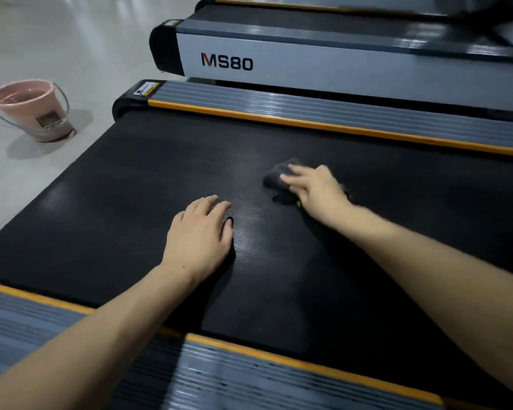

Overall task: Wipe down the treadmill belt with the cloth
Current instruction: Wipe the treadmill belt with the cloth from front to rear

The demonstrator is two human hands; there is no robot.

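I see a pink plastic bucket [30, 109] on the floor, left of the black textured treadmill belt [137, 179]. The belt runs left to right between orange-edged grey side rails [308, 112]. My right hand [317, 187] presses the dark grey cloth [274, 176] mid-belt with extended fingers; my left hand [200, 235] rests flat, open belt around.

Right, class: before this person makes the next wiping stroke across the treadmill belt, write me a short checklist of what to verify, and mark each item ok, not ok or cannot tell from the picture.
1. Cloth lies on the belt under the right hand: ok.
2. Right hand's hold on the cloth is firm: cannot tell, the hand is blurred.
3. Left hand rests flat on the belt as a brace, clear of the cloth: ok.
4. Belt ahead of the cloth is free of objects: ok.
5. Bucket stands upright on the floor beyond the belt's end: ok.
6. Cloth is damp enough: cannot tell.
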